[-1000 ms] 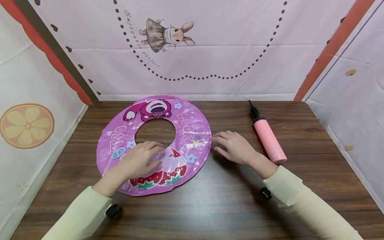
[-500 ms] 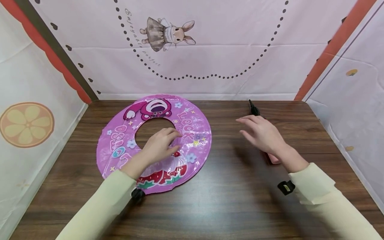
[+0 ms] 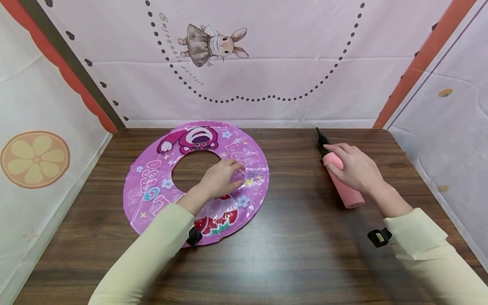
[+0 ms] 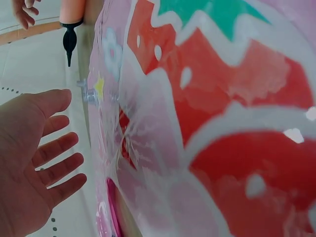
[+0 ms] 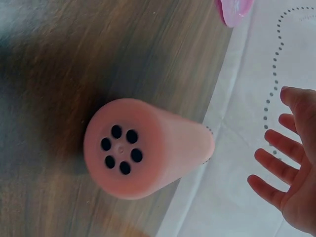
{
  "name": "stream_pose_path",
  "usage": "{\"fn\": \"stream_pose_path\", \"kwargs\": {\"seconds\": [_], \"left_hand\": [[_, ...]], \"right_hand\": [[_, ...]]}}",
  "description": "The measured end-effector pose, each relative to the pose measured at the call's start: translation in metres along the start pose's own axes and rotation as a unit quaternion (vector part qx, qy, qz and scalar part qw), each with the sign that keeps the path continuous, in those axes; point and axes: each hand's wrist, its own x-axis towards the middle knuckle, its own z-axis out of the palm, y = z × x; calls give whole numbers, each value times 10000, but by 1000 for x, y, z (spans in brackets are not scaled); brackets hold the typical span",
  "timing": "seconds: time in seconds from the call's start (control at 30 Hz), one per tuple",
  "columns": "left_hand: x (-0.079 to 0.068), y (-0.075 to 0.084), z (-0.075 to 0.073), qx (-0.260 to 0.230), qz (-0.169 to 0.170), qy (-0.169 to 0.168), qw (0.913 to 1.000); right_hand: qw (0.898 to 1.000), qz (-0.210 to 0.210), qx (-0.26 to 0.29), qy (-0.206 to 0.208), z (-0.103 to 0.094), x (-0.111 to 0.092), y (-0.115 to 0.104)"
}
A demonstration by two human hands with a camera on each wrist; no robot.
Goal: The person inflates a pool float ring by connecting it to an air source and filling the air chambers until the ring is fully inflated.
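Observation:
A purple swim ring (image 3: 254,156), printed with a bear and strawberries, lies flat on the table at left in the head view. Over its inner edge hovers my left hand (image 3: 221,178), fingers spread and relaxed. In the left wrist view a clear valve (image 4: 90,95) stands up from the ring near that hand's thumb. A pink hand pump (image 3: 347,195) with a black nozzle (image 3: 321,139) lies at right. My right hand (image 3: 356,167) is above the pump's middle, covering part of it. The right wrist view shows that hand's fingers apart, not closed round the pump.
The brown wooden table (image 3: 274,262) carries both things. Behind it hangs a pale pink cloth (image 3: 289,42) with a printed rabbit. Printed cloth also lines the left and right sides.
My right hand has moved right from the ring's edge to above the pump. My left hand has shifted right and slightly away from me over the ring. Ring and pump look unmoved.

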Motion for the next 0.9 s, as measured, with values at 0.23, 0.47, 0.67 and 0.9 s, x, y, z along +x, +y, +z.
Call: {"fn": "stream_pose_path", "kwargs": {"seconds": [0.23,0.47,0.67,0.9], "left_hand": [[15,4,8,166,-146,-52,9997],[27,9,12,185,-530,-116,9984],[31,12,18,275,-835,-124,9961],[32,14,25,418,-996,-180,9940]], "right_hand": [[9987,400,-47,-319,0,-4,10],[9956,704,121,-600,0,-7,18],[9932,874,292,-709,3,-10,20],[9868,1219,452,-968,5,-13,20]]}}
